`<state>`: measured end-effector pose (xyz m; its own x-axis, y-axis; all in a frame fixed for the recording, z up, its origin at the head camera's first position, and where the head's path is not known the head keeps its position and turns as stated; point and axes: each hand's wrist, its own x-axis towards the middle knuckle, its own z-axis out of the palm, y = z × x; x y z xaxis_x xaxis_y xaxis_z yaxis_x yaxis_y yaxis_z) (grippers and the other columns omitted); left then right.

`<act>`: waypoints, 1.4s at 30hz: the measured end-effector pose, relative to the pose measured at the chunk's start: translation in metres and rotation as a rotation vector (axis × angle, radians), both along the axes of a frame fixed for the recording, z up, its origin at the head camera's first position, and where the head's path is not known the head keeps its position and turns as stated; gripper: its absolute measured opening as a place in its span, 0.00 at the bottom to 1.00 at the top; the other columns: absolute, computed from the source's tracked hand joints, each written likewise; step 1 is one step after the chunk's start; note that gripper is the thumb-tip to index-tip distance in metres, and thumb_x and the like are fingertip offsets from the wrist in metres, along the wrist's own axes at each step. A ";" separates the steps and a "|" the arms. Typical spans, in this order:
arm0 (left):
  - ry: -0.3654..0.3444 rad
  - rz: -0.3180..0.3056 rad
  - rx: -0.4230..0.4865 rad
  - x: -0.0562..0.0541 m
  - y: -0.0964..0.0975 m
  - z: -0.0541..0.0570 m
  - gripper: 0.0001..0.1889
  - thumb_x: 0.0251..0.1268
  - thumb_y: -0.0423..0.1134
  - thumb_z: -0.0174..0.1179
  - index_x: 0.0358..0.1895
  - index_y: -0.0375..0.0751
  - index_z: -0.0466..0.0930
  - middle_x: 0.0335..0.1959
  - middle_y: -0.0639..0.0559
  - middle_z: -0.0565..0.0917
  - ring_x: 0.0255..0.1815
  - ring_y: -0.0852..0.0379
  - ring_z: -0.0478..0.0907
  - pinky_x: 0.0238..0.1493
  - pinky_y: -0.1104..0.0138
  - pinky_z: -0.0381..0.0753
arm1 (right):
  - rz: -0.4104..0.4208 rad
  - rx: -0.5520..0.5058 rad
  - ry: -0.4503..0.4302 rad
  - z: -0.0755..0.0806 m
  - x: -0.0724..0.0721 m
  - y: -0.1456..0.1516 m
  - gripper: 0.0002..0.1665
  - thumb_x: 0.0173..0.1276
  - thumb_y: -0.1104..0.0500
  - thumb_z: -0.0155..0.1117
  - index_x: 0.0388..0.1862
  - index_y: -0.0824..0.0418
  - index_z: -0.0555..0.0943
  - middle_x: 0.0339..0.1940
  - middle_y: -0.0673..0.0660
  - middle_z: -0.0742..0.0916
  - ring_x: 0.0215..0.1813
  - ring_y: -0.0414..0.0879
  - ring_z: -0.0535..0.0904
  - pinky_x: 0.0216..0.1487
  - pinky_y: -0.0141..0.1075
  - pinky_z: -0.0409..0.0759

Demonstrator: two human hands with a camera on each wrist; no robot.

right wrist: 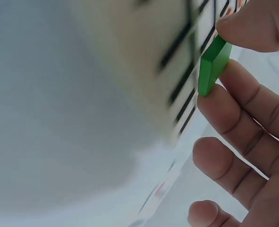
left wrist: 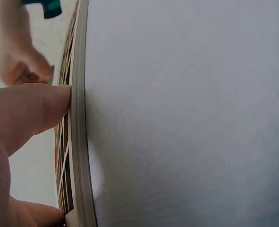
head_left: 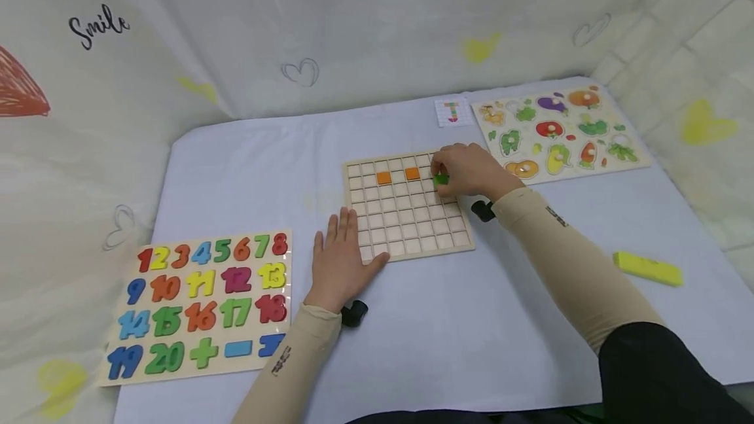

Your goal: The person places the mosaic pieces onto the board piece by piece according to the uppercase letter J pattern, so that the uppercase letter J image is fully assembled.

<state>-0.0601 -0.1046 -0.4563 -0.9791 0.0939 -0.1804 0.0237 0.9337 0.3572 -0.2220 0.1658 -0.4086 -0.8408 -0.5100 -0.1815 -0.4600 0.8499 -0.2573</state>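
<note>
A square wooden grid board (head_left: 400, 214) lies mid-table, filled with pale tiles. Two orange tiles (head_left: 384, 178) stand out near its far edge. My right hand (head_left: 468, 170) is over the board's far right part and pinches a green square tile (right wrist: 214, 66) between thumb and fingertips, the tile tilted in the right wrist view. My left hand (head_left: 341, 260) rests at the near left corner of the board with its fingers straight. In the left wrist view the left thumb (left wrist: 40, 106) touches the board's edge.
A number puzzle board (head_left: 203, 306) lies at the left, a vegetable puzzle board (head_left: 559, 129) at the far right. A small card with a coloured tile pattern (head_left: 455, 112) lies behind the grid board. A yellow bar (head_left: 648, 268) sits on the right of the table.
</note>
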 end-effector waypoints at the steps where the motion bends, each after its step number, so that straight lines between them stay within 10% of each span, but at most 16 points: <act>1: 0.003 -0.001 -0.002 0.000 0.000 0.000 0.56 0.66 0.69 0.60 0.85 0.38 0.46 0.87 0.42 0.49 0.88 0.39 0.45 0.83 0.38 0.50 | 0.014 -0.005 0.005 0.000 -0.003 -0.007 0.12 0.58 0.53 0.74 0.39 0.54 0.85 0.39 0.52 0.86 0.43 0.49 0.79 0.48 0.47 0.76; 12: -0.019 0.006 -0.027 0.000 -0.001 0.002 0.56 0.67 0.71 0.58 0.85 0.39 0.45 0.88 0.44 0.48 0.89 0.41 0.45 0.84 0.39 0.49 | 0.098 0.007 -0.002 0.000 -0.023 -0.066 0.11 0.63 0.53 0.74 0.43 0.54 0.86 0.39 0.52 0.86 0.47 0.50 0.77 0.57 0.51 0.73; 27: -0.043 0.015 -0.015 -0.001 0.001 0.003 0.56 0.67 0.70 0.59 0.86 0.40 0.44 0.88 0.45 0.46 0.89 0.42 0.42 0.85 0.40 0.46 | 0.109 -0.002 -0.022 -0.003 -0.024 -0.072 0.15 0.67 0.51 0.75 0.50 0.53 0.88 0.49 0.53 0.88 0.55 0.53 0.79 0.64 0.55 0.74; 42: -0.062 -0.002 0.014 0.001 0.004 -0.002 0.57 0.68 0.69 0.58 0.86 0.39 0.40 0.88 0.44 0.42 0.89 0.41 0.38 0.85 0.38 0.43 | -0.092 -0.021 -0.016 0.010 0.024 0.052 0.23 0.67 0.51 0.74 0.60 0.53 0.87 0.52 0.54 0.93 0.52 0.53 0.80 0.52 0.49 0.78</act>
